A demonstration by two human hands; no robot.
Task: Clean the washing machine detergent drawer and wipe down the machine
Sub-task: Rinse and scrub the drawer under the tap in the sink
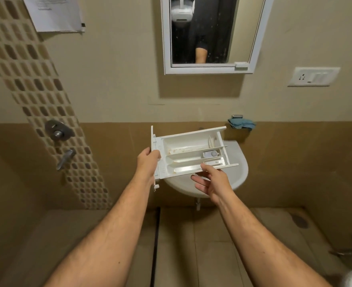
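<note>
A white plastic detergent drawer (187,150) with several compartments and brownish residue is held level above a white wash basin (238,162). My left hand (148,160) grips its front panel at the left end. My right hand (211,179) is at the drawer's near edge: the thumb rests on the rim and the fingers are spread below it. A small grey-blue insert sits in the right part of the drawer. The washing machine is not in view.
A blue cloth (241,123) sits on a small wall holder right of the basin. A mirror (208,34) hangs above, a socket plate (314,76) to its right. A metal tap and mixer (59,131) stick out of the tiled wall at left.
</note>
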